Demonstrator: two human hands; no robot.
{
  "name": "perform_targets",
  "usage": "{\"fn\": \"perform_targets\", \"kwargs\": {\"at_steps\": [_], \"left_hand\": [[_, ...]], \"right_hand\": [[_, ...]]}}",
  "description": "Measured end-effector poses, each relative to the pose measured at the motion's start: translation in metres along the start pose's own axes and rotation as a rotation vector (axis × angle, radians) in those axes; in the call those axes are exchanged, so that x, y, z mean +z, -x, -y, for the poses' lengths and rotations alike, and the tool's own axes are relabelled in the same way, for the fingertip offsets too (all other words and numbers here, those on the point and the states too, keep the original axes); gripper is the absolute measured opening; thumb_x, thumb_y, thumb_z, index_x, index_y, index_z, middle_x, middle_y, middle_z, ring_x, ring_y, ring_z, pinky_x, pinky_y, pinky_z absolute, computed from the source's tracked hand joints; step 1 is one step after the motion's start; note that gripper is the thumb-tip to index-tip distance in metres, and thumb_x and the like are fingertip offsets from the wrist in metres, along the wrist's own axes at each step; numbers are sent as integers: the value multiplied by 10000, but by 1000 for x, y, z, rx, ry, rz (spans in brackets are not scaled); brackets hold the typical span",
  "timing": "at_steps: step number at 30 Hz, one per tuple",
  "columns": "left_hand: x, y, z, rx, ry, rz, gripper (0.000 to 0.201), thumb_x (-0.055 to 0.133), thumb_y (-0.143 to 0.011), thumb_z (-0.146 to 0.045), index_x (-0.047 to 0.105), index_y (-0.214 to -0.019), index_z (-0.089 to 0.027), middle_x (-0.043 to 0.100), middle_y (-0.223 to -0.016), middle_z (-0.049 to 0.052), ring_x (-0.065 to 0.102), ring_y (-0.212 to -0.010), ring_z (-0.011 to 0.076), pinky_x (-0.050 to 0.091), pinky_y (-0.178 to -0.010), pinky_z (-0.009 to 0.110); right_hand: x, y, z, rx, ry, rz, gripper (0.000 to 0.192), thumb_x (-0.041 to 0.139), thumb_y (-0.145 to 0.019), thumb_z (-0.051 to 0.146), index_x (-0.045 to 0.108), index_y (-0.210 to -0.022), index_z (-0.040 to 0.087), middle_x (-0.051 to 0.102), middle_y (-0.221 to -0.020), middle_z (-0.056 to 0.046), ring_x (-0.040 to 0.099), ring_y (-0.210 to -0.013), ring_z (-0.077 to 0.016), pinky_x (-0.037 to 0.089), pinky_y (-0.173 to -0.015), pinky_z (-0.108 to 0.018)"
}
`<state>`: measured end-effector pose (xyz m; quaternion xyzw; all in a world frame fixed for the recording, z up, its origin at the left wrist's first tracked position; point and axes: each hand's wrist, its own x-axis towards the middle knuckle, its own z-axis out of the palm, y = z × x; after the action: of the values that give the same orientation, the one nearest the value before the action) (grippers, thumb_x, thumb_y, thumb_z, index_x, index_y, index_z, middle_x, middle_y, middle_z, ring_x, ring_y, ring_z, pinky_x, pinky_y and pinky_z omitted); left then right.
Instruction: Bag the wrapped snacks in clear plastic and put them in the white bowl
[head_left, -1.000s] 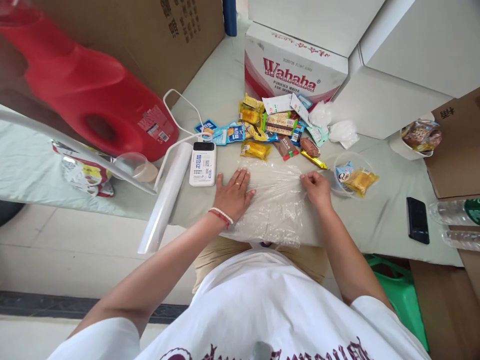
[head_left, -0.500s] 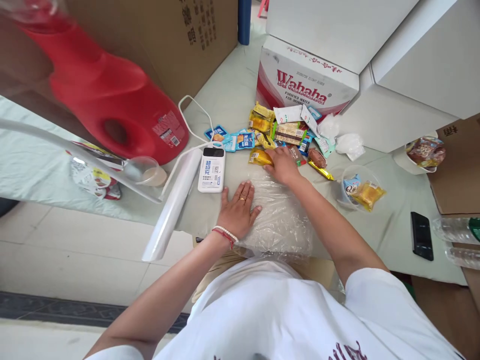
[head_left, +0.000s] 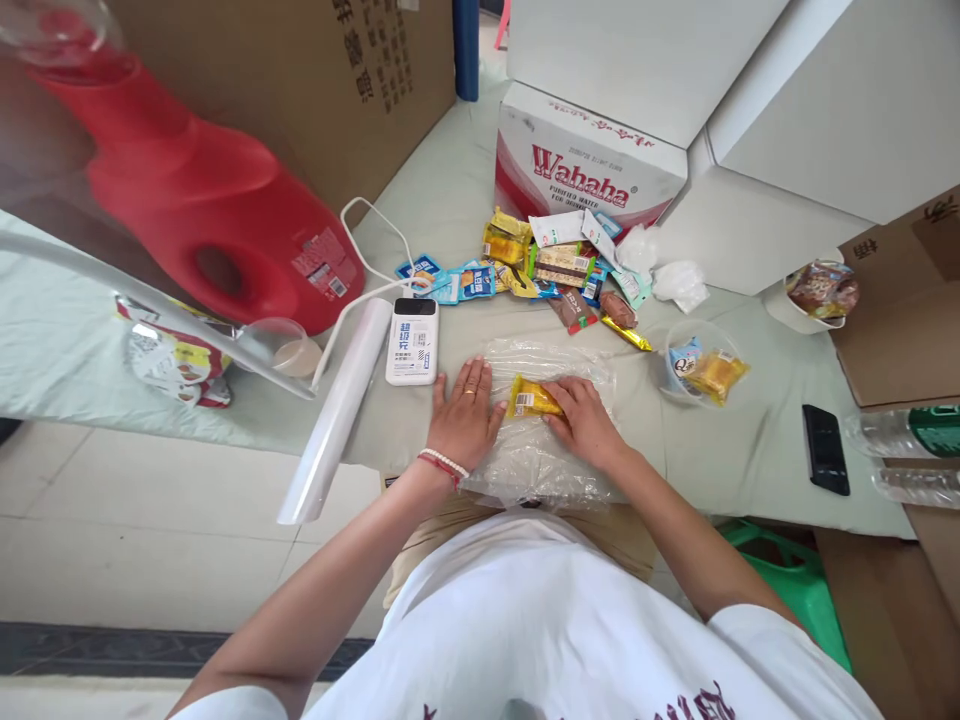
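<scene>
Two hands work the film (head_left: 551, 455): left hand (head_left: 466, 415) flat, pinning it; right hand (head_left: 581, 420) grips the snack (head_left: 531, 398). Best centre it, keeping film taut.

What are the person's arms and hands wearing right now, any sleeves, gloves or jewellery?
No gloves: both hands are bare. The left hand has a ring on one finger, and its wrist carries a white bead bracelet beside a thin red cord. The right hand shows no jewellery. Both arms are bare up to short white T-shirt sleeves.
</scene>
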<state>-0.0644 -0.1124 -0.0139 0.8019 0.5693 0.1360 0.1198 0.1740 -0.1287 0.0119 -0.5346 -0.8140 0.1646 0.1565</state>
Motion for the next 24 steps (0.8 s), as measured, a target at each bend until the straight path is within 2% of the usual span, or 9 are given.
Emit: {"fn": "perform_targets", "kwargs": {"at_steps": [2, 4, 6, 8, 12, 16, 18, 21, 24], "left_hand": [[-3, 6, 5, 36, 2, -75, 658, 370, -1043, -409, 357, -1627, -107, 314, -1698, 201, 303, -1594, 340, 163, -1293, 622], [-6, 14, 14, 164, -1, -120, 587, 420, -1036, -337, 414, -1610, -217, 385, -1679, 146, 306, -1595, 321, 92, -1306, 620], [-9, 21, 27, 335, 13, -87, 543, 433, -1030, -244, 479, -1566, -319, 506, -1615, 80, 377, -1565, 284, 69, -1313, 609], [-10, 24, 41, 436, 53, -12, 516, 429, -1030, -213, 527, -1524, -326, 600, -1538, 58, 470, -1507, 254, 171, -1308, 566], [-9, 25, 66, 351, 97, 22, 455, 458, -1035, -332, 586, -1464, -248, 635, -1491, 110, 521, -1457, 294, 368, -1226, 550], [-10, 29, 70, 223, 78, -138, 557, 554, -993, -391, 519, -1513, -193, 496, -1597, 202, 457, -1493, 374, 424, -1180, 586], [-11, 31, 65, 266, 52, -206, 535, 588, -971, -300, 535, -1501, -252, 489, -1613, 166, 413, -1527, 365, 362, -1225, 598], [-15, 32, 60, 480, 48, -123, 535, 536, -935, -105, 628, -1387, -374, 633, -1503, 31, 470, -1502, 276, 253, -1287, 579], [-19, 26, 62, 593, 85, 38, 475, 488, -911, -69, 699, -1259, -313, 721, -1383, 13, 558, -1429, 249, 250, -1281, 576]], "right_hand": [[2, 5, -2, -13, 6, -18, 503, 572, -1001, 370, 546, -1480, 218, 576, -1397, -170, 463, -1348, -345, 411, -1162, -564], [-6, 17, -1, -47, -14, -85, 554, 584, -1007, 418, 484, -1521, 237, 516, -1470, -171, 441, -1385, -343, 411, -1170, -571], [-19, 38, 1, -110, -61, -131, 596, 596, -1008, 440, 425, -1550, 259, 489, -1493, -169, 457, -1385, -332, 433, -1155, -571], [-28, 63, 2, -187, -101, -83, 645, 636, -987, 479, 408, -1552, 270, 506, -1476, -165, 475, -1381, -329, 456, -1140, -570], [-21, 108, -3, -219, -49, 130, 675, 711, -937, 499, 478, -1519, 250, 491, -1529, -174, 438, -1433, -354, 447, -1161, -602], [-3, 123, -10, -130, -30, 67, 421, 579, -1012, 244, 575, -1433, 246, 523, -1499, -174, 495, -1390, -310, 496, -1113, -579], [0, 120, -10, -134, -67, 26, 321, 563, -1011, 210, 649, -1319, 245, 543, -1468, -168, 528, -1350, -296, 521, -1075, -559], [-3, 111, -11, -182, -104, -3, 251, 547, -994, 149, 703, -1176, 225, 582, -1416, -160, 556, -1290, -285, 537, -1033, -539], [-9, 107, -14, -187, -128, 9, 263, 537, -983, 123, 716, -1151, 218, 616, -1361, -156, 574, -1227, -274, 560, -983, -506]]}}
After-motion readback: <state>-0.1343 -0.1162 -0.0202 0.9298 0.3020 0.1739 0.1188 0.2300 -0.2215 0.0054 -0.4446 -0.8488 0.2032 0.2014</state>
